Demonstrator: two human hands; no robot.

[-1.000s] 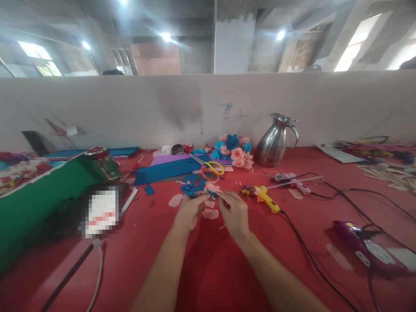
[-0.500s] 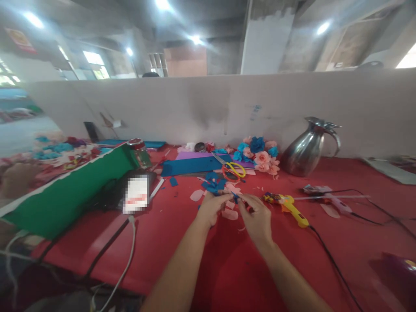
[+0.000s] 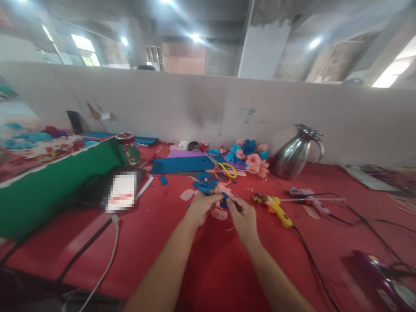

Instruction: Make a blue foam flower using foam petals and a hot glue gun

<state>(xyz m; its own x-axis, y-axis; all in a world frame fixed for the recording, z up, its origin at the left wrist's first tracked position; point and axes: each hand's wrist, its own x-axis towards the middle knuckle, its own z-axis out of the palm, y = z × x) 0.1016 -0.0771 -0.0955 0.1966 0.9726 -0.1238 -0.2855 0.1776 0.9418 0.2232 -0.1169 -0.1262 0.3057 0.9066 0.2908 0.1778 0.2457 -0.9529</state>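
Note:
Between the fingertips of both hands is a small dark-blue paper piece [image 3: 224,200], partly hidden by the fingers. My left hand [image 3: 202,208] pinches its left side, and my right hand [image 3: 242,213] pinches its right side. Just beyond them lie several blue paper petals [image 3: 204,183]. Pink paper petals [image 3: 219,214] are scattered on the red table beneath and around the hands. Scissors [image 3: 226,170] with yellow and red handles rest behind, on blue paper sheets [image 3: 185,164].
A yellow glue gun [image 3: 280,211] lies right of my hands, with a pink glue gun [image 3: 316,203] beyond. Paper flowers [image 3: 253,158] and a metal jug [image 3: 294,154] stand at the back. Left are a green panel [image 3: 61,182], a glass jar [image 3: 129,149] and a black box [image 3: 94,190].
The camera view has turned slightly right, so things appear shifted left. Both hands stay together on the blue paper piece, which shows a little more between the fingers.

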